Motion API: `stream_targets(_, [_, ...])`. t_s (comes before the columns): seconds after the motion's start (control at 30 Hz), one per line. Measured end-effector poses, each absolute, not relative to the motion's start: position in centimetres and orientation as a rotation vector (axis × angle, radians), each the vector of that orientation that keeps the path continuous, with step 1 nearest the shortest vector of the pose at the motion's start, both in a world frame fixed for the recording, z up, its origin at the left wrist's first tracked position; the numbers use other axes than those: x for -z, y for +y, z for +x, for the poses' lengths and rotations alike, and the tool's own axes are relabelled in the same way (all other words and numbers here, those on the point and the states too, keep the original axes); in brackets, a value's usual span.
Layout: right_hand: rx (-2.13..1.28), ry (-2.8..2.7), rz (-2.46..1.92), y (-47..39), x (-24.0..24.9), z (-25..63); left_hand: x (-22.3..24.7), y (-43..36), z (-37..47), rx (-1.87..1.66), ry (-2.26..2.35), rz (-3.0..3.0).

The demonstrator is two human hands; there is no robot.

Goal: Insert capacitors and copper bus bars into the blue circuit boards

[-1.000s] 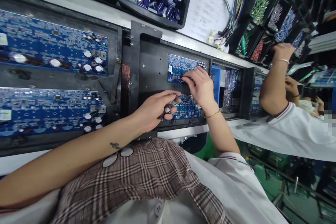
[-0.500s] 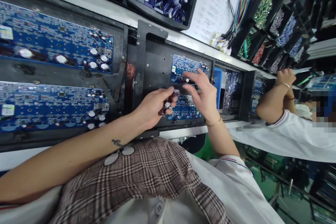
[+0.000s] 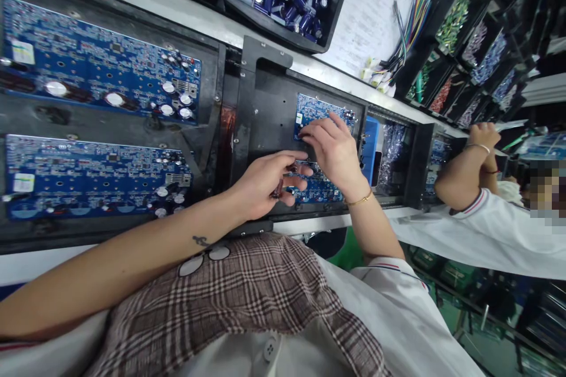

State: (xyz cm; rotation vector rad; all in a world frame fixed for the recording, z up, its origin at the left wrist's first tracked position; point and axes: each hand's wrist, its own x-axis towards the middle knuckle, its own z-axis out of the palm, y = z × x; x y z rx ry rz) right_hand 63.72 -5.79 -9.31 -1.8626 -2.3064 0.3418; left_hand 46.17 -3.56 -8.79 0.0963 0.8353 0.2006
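Note:
My left hand (image 3: 260, 184) is curled, thumb and index finger stretched forward, around dark brown capacitors (image 3: 277, 188) partly hidden in its palm. It hovers by the left end of the lower small blue circuit board (image 3: 319, 193), covering some of it. Fingers bent together, my right hand (image 3: 333, 150) reaches down at the lower left edge of the upper small circuit board (image 3: 309, 107). Its fingertips are pinched, and whatever is between them is hidden. Both boards lie in a black carrier tray (image 3: 269, 91).
Two longer circuit boards (image 3: 95, 56) lie in another carrier to the left. A black bin (image 3: 329, 29) of purple capacitors stands behind, beside printed paper (image 3: 365, 6) and coloured wires (image 3: 413, 15). At right are parts bins (image 3: 451, 23), a blue box (image 3: 370, 129) and a co-worker's arm (image 3: 460, 171).
My right hand has moved to the upper board's left edge and its fingers have closed. A capacitor no longer shows at my left thumb, whose fingers have loosened. The view has shifted slightly.

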Motion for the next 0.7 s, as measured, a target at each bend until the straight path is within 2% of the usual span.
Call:
stream_targets(0.27, [-0.298,-2.424,-1.692,-6.4,10.3,64.1,8.0,-3.7,45.4,-0.251,0.847,0.135])
stream_targets(0.37, [-0.323,-2.165,-1.711,-6.8,9.0,62.6,7.5,-3.9,45.0,-0.274,0.834,0.198])
stream_targets(0.5, [-0.539,-1.87,-1.672,-8.2,5.5,60.4,6.3,-3.1,45.3,-0.183,0.798,0.448])
stream_targets(0.6, [-0.404,-1.679,-1.746,-9.6,3.6,60.8,5.2,1.8,45.1,-0.187,0.845,0.881])
stream_targets(0.7, [-0.283,-1.575,-1.865,-11.9,3.7,62.7,5.0,10.4,43.9,-0.473,0.997,1.142])
